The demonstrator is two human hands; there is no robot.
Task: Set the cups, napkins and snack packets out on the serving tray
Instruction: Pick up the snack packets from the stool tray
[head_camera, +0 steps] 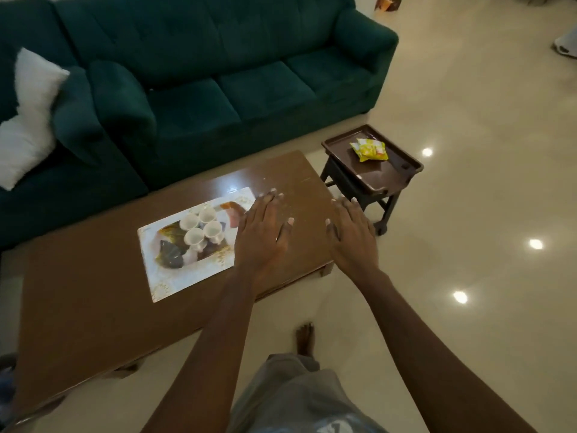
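A white patterned serving tray (175,276) lies flat on the brown coffee table (81,307). Several small white cups (199,226) stand clustered on its far half. My left hand (265,235) rests flat over the tray's right edge, fingers spread, holding nothing. My right hand (352,235) lies flat and empty on the table's right end, apart from the tray. A yellow snack packet (370,150) sits on a dark brown tray (390,179) atop a small stool to the right of the table. I see no napkins.
A dark green sofa (218,73) with a white cushion (28,120) runs behind the table. The small dark stool (356,189) stands on a glossy cream floor (468,245). My bare foot (304,339) is by the table's near edge.
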